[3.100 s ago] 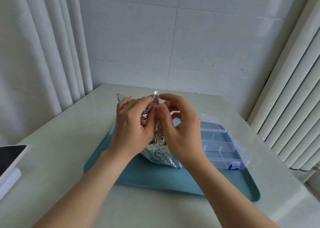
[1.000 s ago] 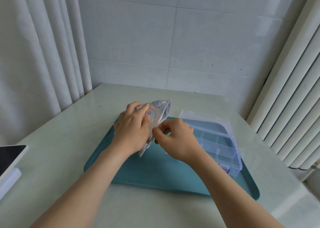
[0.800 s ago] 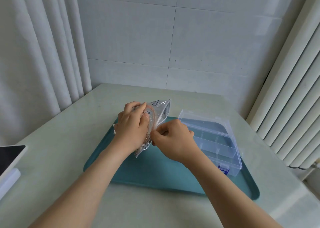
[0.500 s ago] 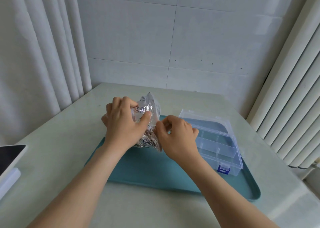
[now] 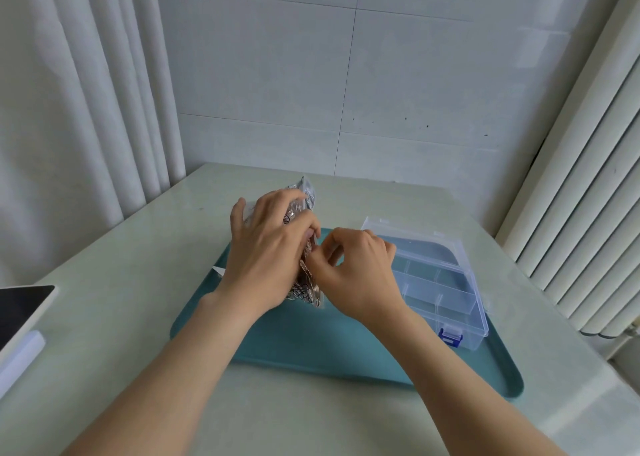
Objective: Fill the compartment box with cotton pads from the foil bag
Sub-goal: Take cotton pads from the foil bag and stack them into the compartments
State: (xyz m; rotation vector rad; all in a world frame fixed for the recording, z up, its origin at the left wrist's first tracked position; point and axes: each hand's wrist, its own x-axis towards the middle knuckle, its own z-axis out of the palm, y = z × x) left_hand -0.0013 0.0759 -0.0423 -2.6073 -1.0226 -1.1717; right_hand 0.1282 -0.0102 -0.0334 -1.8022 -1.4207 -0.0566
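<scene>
Left grip (image 5: 266,248) wraps the foil bag (image 5: 308,197) steady so my right grip (image 5: 356,268) pinches its edge beside the box (image 5: 464,324).

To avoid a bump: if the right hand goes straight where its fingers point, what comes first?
Probably the foil bag, gripped by the left hand; the right hand seems to touch its edge.

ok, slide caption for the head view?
Left hand grips the foil bag over the teal tray; right hand pinches its edge beside the compartment box.
</scene>
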